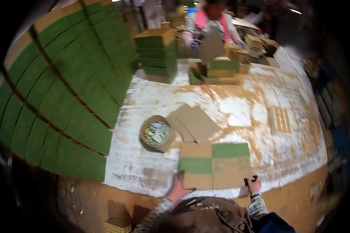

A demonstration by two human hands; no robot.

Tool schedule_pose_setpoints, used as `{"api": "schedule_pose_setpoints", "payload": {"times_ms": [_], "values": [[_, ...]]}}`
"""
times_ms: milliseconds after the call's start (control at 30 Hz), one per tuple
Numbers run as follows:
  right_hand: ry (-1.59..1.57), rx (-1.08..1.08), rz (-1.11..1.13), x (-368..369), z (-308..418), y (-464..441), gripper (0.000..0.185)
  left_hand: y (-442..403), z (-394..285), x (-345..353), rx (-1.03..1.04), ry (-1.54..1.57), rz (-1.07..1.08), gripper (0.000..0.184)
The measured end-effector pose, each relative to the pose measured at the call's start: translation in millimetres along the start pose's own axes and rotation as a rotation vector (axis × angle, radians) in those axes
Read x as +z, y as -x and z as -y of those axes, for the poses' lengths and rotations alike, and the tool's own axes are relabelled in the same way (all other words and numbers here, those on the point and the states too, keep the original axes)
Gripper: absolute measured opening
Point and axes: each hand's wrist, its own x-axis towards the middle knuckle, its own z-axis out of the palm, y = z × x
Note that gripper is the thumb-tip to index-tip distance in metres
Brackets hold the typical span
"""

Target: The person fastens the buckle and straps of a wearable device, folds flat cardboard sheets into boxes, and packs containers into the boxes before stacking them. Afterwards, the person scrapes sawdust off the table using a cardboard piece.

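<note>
A brown cardboard box with green bands lies at the near edge of the table, a seam running down its middle. It looks flattened, though I cannot tell for sure. My left hand rests against its near left corner, thumb and fingers spread apart. At the near right corner my right hand, its fingertips dark, bends its fingers around the edge. Just beyond the box are loose brown cardboard sheets. Left of them stands a round cardboard tub holding small, pale, colourful pieces too blurred to name.
Green boxes in a tall stack line the left side. A smaller green stack stands at the back. Across the white, worn table a person works behind open boxes. A ridged tan piece lies at right.
</note>
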Motion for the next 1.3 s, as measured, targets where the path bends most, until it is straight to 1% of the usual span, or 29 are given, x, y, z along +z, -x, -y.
{"api": "schedule_pose_setpoints", "payload": {"times_ms": [67,100,133,167,200,233,300,333,367,467,533,600,633,667,700,733,767,800,833,867,933,967,1000,1067,1133,1167,1200,1267,1300], "values": [[-0.031,-0.072,-0.073,-17.6,12.8,-6.9,0.05,-18.1,-55.6,-45.4,0.007,-0.407,0.159,0.097],[-0.087,-0.272,-0.249,-29.0,19.3,-11.7,0.039,-19.3,-87.3,-64.6,0.007,-0.613,0.225,0.092],[-0.408,-0.147,-0.239,-66.9,70.7,1.9,0.027,-24.7,-113.5,-80.0,0.016,-0.631,0.401,0.087],[-0.614,-0.207,-0.404,-73.7,77.7,-17.4,0.02,-31.6,-138.3,-93.6,0.023,-0.651,0.575,0.082],[-0.676,-0.297,-0.316,-94.5,79.9,-31.1,0.025,-33.6,-160.1,-104.4,0.029,-0.67,0.754,0.078],[-0.882,-0.397,-0.354,-105.7,115.3,-26.0,0.034,-32.6,-183.0,-106.7,0.154,-0.753,0.839,0.066],[-0.701,-0.369,-0.148,-82.4,120.0,-45.4,0.061,-37.1,-193.1,-90.0,0.297,-0.554,1.016,0.064],[-0.445,-0.297,-0.114,-86.5,158.2,-14.2,0.069,-41.3,-194.3,-84.1,0.359,-0.456,1.093,0.063],[-0.495,-0.343,-0.162,-76.6,155.4,-12.9,0.07,-47.9,-188.4,-77.5,0.325,-0.465,1.122,0.062],[-0.869,-0.438,-0.254,-56.9,126.4,-17.2,0.063,-52.1,-79.5,-38.7,0.268,0.161,0.845,0.063],[-0.952,-0.514,-0.335,-64.1,111.0,-12.3,0.058,-53.4,-108.4,-54.3,-0.016,0.537,0.662,0.053],[-0.78,-0.502,-0.371,-81.1,115.6,-6.6,0.052,-62.3,-129.4,-53.8,0.082,0.513,0.305,0.04],[-0.755,-0.507,-0.325,-80.1,116.2,-8.5,0.05,-76.0,-149.3,-62.3,-0.075,0.639,0.353,0.029],[-0.618,-0.667,-0.122,-92.2,141.2,2.4,0.047,-82.1,-161.7,-55.4,0.111,0.47,0.189,0.038],[-0.304,-0.946,-0.124,-83.2,156.7,11.4,0.046,-87.1,-172.4,-44.3,0.165,0.353,0.259,0.044],[-0.03,-1.046,0.215,-83.3,175.4,20.1,0.047,-86.6,-176.5,-38.5,0.214,0.234,0.33,0.051],[0.229,-1.301,0.327,-59.1,180.3,16.3,0.05,-77.8,-161.2,-33.9,0.266,0.223,0.568,0.057],[0.311,-1.379,0.426,-35.2,175.1,9.2,0.053,-70.6,-136.6,-25.8,0.327,0.204,0.797,0.063],[0.473,-1.315,0.505,-28.5,177.7,4.2,0.054,-74.9,-123.2,-27.5,0.396,0.172,1.028,0.07],[0.632,-1.233,0.577,-24.1,182.9,-2.4,0.055,-70.1,-174.9,-67.3,0.382,0.04,1.149,0.086],[0.561,-1.168,0.698,-18.9,183.6,-13.6,0.052,-69.4,-147.3,-56.1,0.387,-0.132,0.6,0.099],[0.523,-1.132,0.764,-16.7,182.9,-19.3,0.051,-78.9,-150.5,-53.9,0.302,-0.208,0.374,0.104],[0.512,-0.956,0.957,-21.7,199.0,-37.0,0.048,-89.9,-155.6,-46.3,0.216,-0.281,0.147,0.109],[-0.031,-0.625,1.011,-65.7,245.1,-67.5,0.04,-102.6,-119.5,-0.7,0.09,-0.16,-0.017,0.119],[0.027,-0.909,0.175,-54.1,224.1,-85.3,0.044,-101.5,-121.8,-1.0,0.085,0.102,-0.054,0.116],[0.08,-0.89,-0.243,-48.5,214.3,-94.7,0.046,-95.0,-118.7,4.8,0.052,0.233,-0.08,0.114],[0.232,-0.833,-0.433,-40.0,214.9,-78.4,0.054,-92.3,-114.0,11.0,0.029,0.361,-0.108,0.113],[0.411,-0.856,-0.247,-17.2,174.5,-26.1,0.069,-101.6,-104.1,20.8,0.074,0.53,-0.22,0.109],[0.322,-0.785,-0.103,-14.9,158.1,-5.4,0.075,-96.4,-68.0,49.5,0.009,0.737,-0.217,0.099]]}}
